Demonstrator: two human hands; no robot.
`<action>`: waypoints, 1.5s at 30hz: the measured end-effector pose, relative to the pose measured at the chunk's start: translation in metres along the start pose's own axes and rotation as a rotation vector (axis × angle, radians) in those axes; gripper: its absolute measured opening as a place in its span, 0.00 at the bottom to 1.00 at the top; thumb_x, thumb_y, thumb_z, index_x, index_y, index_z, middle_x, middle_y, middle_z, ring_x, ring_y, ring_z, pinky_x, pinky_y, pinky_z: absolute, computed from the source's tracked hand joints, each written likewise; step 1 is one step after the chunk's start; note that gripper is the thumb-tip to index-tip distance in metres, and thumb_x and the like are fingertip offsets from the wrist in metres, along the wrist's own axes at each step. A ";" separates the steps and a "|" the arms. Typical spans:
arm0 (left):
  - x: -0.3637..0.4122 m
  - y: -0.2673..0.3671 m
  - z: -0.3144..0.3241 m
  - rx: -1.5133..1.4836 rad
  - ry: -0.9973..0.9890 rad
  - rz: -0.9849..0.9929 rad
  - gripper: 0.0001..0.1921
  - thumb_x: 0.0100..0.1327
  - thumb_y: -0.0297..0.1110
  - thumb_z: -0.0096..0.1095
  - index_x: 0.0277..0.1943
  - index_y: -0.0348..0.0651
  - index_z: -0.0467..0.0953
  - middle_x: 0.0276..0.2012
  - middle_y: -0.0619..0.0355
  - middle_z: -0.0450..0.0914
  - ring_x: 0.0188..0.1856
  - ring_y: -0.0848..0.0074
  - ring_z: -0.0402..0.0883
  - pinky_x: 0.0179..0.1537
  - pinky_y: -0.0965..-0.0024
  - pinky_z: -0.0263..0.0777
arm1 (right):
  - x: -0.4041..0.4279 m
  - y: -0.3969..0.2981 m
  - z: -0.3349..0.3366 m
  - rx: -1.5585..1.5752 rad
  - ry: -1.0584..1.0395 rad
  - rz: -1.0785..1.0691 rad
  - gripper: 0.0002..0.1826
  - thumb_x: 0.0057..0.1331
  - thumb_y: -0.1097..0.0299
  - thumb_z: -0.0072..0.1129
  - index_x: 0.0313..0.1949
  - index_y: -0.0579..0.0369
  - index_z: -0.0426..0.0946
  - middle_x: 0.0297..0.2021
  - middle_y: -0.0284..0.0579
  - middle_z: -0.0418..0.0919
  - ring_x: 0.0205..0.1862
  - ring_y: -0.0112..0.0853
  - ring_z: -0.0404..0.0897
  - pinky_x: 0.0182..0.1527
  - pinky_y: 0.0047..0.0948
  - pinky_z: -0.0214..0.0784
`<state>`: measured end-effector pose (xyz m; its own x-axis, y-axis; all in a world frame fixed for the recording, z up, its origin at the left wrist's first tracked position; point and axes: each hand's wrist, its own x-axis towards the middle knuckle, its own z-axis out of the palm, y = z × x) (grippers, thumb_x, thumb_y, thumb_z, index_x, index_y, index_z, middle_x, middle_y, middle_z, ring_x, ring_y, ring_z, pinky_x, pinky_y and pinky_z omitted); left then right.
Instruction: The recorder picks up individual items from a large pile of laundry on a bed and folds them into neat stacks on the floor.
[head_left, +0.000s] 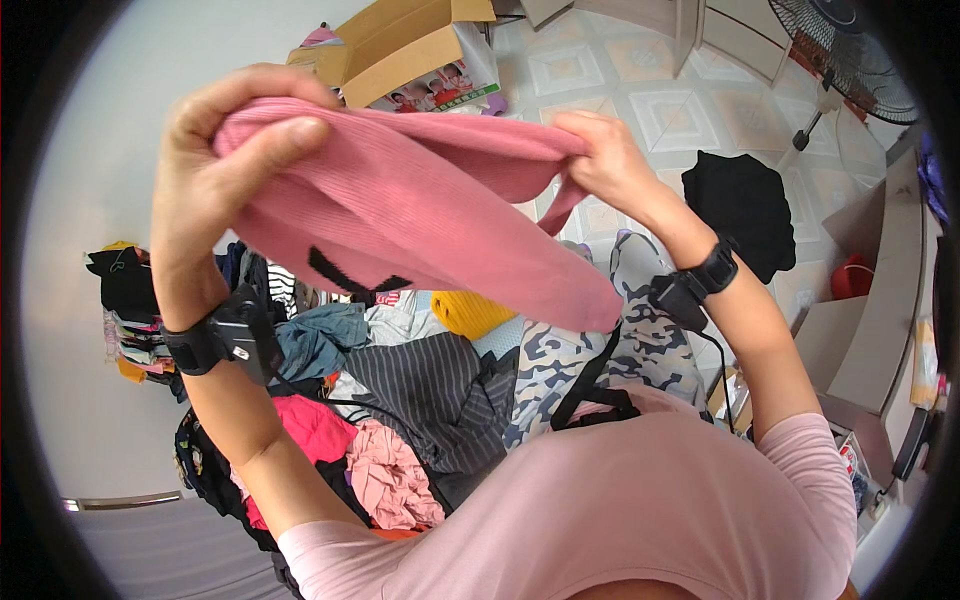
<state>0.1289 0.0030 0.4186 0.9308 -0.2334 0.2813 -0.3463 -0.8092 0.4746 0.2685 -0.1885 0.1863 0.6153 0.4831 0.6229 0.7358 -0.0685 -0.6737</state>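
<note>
A pink ribbed knit garment (420, 202) with a black pattern hangs stretched between my raised hands. My left hand (225, 150) grips a bunched end of it, the thumb lying over the cloth. At the other end my right hand (604, 154) pinches an edge in a closed fist. The garment's lower part droops over my legs in grey camouflage trousers (652, 345). Its full shape cannot be made out because it is folded over.
Heaped clothes lie to my left: a striped dark garment (427, 390), denim (322, 341), a yellow piece (469, 311). Folded stacks (139, 330) stand by the wall. An open cardboard box (420, 56), black cloth (739, 206) and a fan (840, 60) are ahead.
</note>
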 end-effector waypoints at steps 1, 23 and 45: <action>-0.002 -0.002 -0.007 -0.010 0.062 -0.028 0.08 0.50 0.29 0.66 0.33 0.37 0.78 0.30 0.61 0.79 0.35 0.81 0.76 0.40 0.79 0.68 | -0.007 0.012 -0.005 -0.046 0.049 -0.008 0.09 0.44 0.79 0.48 0.29 0.59 0.72 0.27 0.49 0.74 0.33 0.47 0.72 0.37 0.38 0.64; -0.004 -0.016 -0.012 -0.022 0.097 0.012 0.08 0.51 0.30 0.66 0.33 0.37 0.77 0.31 0.62 0.78 0.35 0.82 0.75 0.40 0.80 0.67 | -0.093 -0.007 0.089 0.409 -0.430 0.125 0.37 0.50 0.61 0.63 0.58 0.56 0.58 0.49 0.45 0.67 0.53 0.35 0.65 0.56 0.33 0.56; -0.008 -0.013 -0.010 -0.025 0.014 0.019 0.09 0.49 0.30 0.67 0.31 0.36 0.77 0.29 0.59 0.78 0.33 0.78 0.76 0.39 0.77 0.68 | -0.117 -0.010 0.063 0.193 -0.238 0.069 0.11 0.44 0.70 0.63 0.28 0.59 0.75 0.28 0.45 0.65 0.36 0.40 0.64 0.40 0.37 0.57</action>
<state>0.1249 0.0210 0.4181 0.9222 -0.2412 0.3021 -0.3673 -0.7907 0.4897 0.1714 -0.1891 0.0951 0.5619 0.6754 0.4776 0.6131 0.0477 -0.7886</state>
